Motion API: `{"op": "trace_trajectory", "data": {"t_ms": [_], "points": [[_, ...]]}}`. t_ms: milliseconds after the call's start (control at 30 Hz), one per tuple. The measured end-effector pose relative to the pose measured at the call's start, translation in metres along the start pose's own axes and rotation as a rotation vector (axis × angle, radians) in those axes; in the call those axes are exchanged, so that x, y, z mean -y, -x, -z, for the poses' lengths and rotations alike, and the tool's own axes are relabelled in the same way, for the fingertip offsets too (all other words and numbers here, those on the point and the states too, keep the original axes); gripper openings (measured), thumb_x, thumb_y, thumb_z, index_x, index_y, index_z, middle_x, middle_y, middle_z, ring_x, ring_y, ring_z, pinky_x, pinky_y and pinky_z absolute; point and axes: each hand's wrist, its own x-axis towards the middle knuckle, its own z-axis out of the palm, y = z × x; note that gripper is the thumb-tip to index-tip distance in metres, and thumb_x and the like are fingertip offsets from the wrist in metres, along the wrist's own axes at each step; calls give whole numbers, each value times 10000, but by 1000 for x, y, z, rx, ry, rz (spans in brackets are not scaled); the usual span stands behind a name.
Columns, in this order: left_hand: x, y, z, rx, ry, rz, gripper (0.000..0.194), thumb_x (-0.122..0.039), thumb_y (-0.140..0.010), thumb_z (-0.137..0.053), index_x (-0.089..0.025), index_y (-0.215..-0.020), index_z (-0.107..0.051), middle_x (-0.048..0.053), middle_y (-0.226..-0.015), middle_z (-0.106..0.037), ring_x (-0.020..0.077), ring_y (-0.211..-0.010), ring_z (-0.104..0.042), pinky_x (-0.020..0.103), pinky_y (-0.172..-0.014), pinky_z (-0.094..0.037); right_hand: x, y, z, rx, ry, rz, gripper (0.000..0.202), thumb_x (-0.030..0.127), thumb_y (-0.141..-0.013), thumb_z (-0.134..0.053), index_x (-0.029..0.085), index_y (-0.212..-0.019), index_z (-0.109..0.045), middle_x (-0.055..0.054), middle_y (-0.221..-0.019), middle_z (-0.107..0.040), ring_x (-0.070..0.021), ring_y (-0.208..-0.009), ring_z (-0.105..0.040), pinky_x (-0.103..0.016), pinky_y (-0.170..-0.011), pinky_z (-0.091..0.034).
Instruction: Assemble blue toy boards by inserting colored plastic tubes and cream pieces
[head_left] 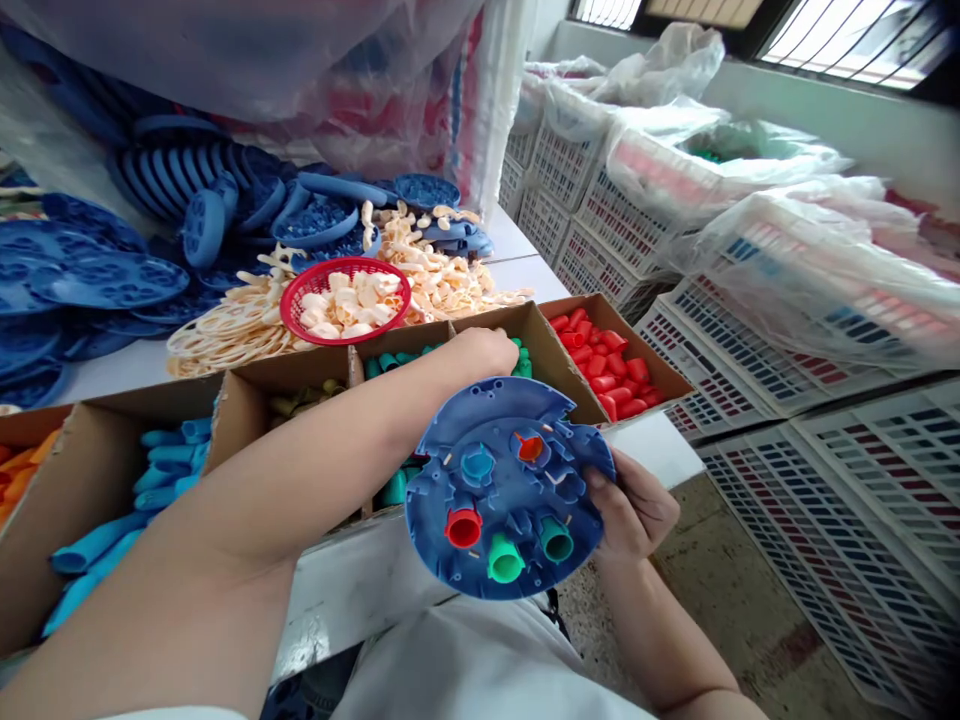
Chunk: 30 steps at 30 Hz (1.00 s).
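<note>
I judge the step in hand to be a reach for a small part while the workpiece is held ready. My right hand (637, 505) has its grip closed on the right rim of the blue disc (517, 500), tilted open side up just off the table's (656, 448) near edge. Seated in it are red (463, 528), green (505, 560), teal (556, 540), light-blue (477, 463) and orange (529, 448) cups.

My left hand (484, 350) is down in the compartment of green pieces (523, 362), beside the red pieces (630, 378) near the table's right corner. Its fingertips are hidden, so I cannot tell whether that grip holds anything. As I see it, the next move calls for one piece pinched cleanly, a lift clear of the cardboard divider (553, 345), and the disc kept steady.
</note>
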Motion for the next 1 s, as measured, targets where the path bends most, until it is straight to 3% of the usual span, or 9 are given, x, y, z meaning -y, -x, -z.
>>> {"op": "trace_trajectory", "data": {"t_ms": [167,367,533,633,733,900,1000], "points": [[-5,-5,4,79,-34,55,496,-364,-945,-745,-182,-1390,-621,171,-1551,-509,325,-1268,-630,510,-986,-600,-2,0,3,1,-9,-6,335,232,-915,-721,308,-1237,-771,-19,-1039,-813,-220,-757,-788,-288,-672,-642],[-3,-3,6,100,-20,-8,419,-386,-943,-744,-182,-1304,-686,148,-1301,-695,289,-1154,-699,456,-925,-621,-2,-3,2,23,-25,-3,343,223,-912,-732,320,-1240,-769,-15,-996,-816,-213,-704,-776,-285,-625,-631],[-2,-7,4,62,4,-58,340,-368,-902,-773,-155,-1167,-757,124,-1087,-773,271,-1034,-744,435,-900,-611,-2,0,6,22,-9,-12,352,210,-913,-735,318,-1246,-767,-16,-1031,-814,-235,-787,-795,-298,-691,-652],[1,-7,3,-40,34,-103,306,-324,-919,-715,-108,-1130,-770,169,-1102,-776,266,-1000,-754,378,-864,-605,-3,2,6,23,-12,-15,347,213,-921,-730,309,-1253,-763,-18,-1042,-812,-230,-789,-794,-297,-707,-655],[7,-3,3,-208,61,-123,366,-224,-904,-643,-73,-1224,-739,213,-1237,-743,310,-1127,-722,349,-909,-577,-3,3,4,26,-26,-13,343,229,-930,-728,323,-1258,-762,-12,-1062,-810,-226,-815,-797,-286,-738,-657],[25,13,3,-426,144,-138,355,-156,-875,-581,-116,-1186,-748,134,-1226,-744,270,-1175,-691,296,-978,-527,-2,2,0,61,-37,-23,356,230,-942,-718,345,-1278,-748,4,-1049,-812,-201,-806,-793,-250,-733,-646],[43,35,4,-536,201,-125,335,-137,-850,-568,-115,-1127,-756,124,-1253,-715,240,-1165,-673,281,-997,-500,-3,3,-2,57,-37,-33,340,228,-934,-727,327,-1258,-761,-8,-1036,-813,-214,-796,-791,-270,-718,-649]]}}
